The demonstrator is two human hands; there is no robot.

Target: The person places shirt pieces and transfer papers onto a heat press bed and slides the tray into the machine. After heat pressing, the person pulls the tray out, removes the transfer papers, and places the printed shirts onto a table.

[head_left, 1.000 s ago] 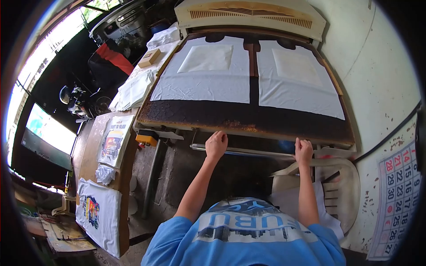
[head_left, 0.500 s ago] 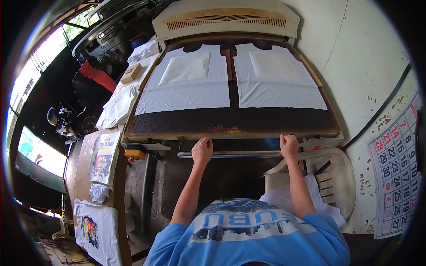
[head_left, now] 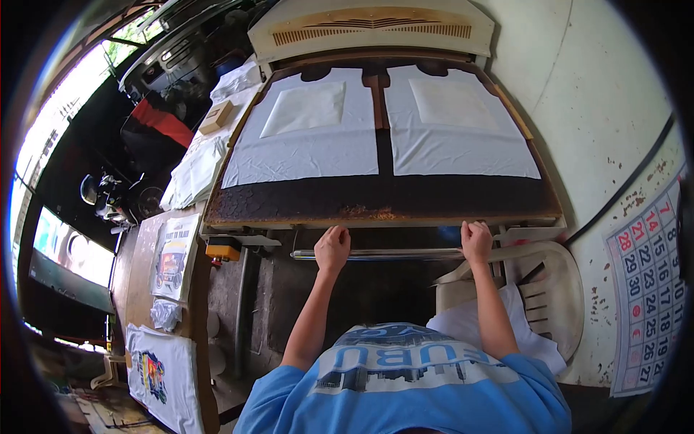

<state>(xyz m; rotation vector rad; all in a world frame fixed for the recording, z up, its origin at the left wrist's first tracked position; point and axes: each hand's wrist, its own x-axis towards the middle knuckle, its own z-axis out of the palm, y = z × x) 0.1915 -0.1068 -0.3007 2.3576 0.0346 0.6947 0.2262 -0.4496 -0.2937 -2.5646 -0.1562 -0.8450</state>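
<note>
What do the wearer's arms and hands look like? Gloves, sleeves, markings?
Left hand and right hand: bare, no gloves; no watch or bracelet visible. Forearms bare. Short sleeves of a blue T-shirt, its front printed with lettering and a skyline.

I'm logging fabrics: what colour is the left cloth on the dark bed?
The left cloth is white with a faint bluish cast, seen best in the head view.

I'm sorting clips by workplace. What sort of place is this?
Probably a small T-shirt printing workshop: white shirts lie flat on a broad dark bed, with pale sheets on them, and a shirt with a colourful print lies on the side table.
</note>
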